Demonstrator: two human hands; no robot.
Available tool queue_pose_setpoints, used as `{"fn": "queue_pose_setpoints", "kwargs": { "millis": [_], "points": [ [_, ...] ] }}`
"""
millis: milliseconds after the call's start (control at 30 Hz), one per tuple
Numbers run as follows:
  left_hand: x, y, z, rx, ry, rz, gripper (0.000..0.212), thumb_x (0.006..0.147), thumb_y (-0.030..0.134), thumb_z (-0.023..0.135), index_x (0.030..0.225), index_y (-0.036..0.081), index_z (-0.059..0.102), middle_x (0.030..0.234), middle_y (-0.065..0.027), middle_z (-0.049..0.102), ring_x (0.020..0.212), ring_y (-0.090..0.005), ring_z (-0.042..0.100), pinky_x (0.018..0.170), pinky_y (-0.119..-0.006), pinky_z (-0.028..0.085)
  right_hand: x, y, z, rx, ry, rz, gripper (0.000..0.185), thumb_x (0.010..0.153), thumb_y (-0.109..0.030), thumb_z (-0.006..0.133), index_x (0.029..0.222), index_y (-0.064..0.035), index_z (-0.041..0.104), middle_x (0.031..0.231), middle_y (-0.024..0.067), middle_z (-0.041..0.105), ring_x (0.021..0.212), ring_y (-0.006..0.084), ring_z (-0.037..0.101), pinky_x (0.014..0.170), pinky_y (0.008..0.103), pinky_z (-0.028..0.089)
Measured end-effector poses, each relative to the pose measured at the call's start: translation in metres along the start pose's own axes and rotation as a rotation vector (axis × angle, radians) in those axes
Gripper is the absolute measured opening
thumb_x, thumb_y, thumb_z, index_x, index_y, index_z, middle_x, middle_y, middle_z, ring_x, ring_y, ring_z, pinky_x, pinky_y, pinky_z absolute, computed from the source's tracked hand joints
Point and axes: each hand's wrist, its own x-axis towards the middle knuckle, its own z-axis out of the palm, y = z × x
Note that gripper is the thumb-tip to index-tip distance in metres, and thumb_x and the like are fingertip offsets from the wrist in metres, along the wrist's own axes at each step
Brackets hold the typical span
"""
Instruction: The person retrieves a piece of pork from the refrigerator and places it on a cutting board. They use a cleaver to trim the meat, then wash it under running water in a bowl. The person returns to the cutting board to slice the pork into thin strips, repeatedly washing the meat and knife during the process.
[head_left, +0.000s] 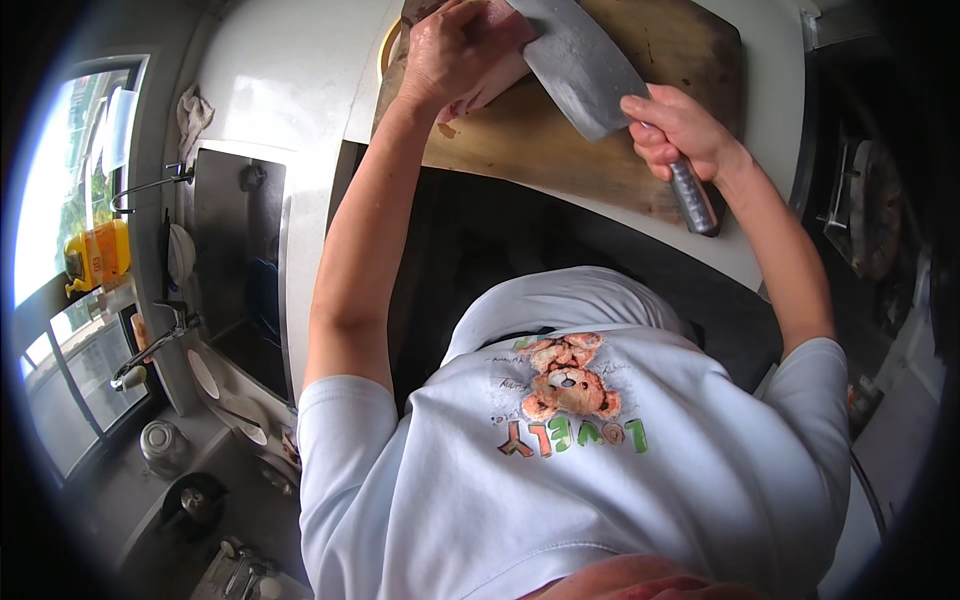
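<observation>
A piece of raw meat (499, 75) lies on a worn wooden cutting board (555, 161) at the top of the head view. My left hand (454, 49) is closed over the meat, pressing or gripping it; the fingertips are partly hidden. In my right hand (679, 127) is a broad metal cleaver (581, 71), held by its dark, textured handle. The cleaver's blade slants up and left, its far end over or against the meat's right side. Whether the edge has entered the meat, I cannot tell.
White countertop (300, 67) surrounds the board. At left is a sink (240, 247) with a faucet (169, 334) beside it. A yellow bottle (97, 255) stands by the window, and a cloth (195, 116) lies near the wall. A gas stove (874, 210) is at the right.
</observation>
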Motion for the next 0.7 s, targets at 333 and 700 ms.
{"fn": "queue_pose_setpoints", "kwargs": {
  "millis": [333, 700],
  "points": [
    [0.001, -0.023, 0.014, -0.348, 0.074, 0.105, 0.023, 0.078, 0.026, 0.070, 0.075, 0.005, 0.059, 0.062, -0.0044, 0.052, 0.059, -0.0127, 0.052, 0.058, -0.028, 0.045, 0.029, -0.005, 0.009, -0.011, -0.037, -0.030, 0.025, 0.093, -0.022, 0.049, 0.074, -0.0120, 0.035, 0.056, -0.0057, 0.036, 0.041, 0.0000, 0.031, 0.034, 0.0204, 0.034],
    [-0.006, 0.003, 0.000, 0.072, 0.042, -0.043, 0.029, 0.075, 0.031, 0.068, 0.086, 0.004, 0.061, 0.075, -0.0123, 0.063, 0.070, -0.0240, 0.062, 0.065, -0.034, 0.048, 0.041, -0.006, 0.028, -0.035, 0.054, -0.005, 0.023, 0.093, -0.024, 0.051, 0.078, -0.0138, 0.037, 0.056, -0.0068, 0.037, 0.039, -0.0004, 0.033, 0.033, 0.0205, 0.035]
  ]
}}
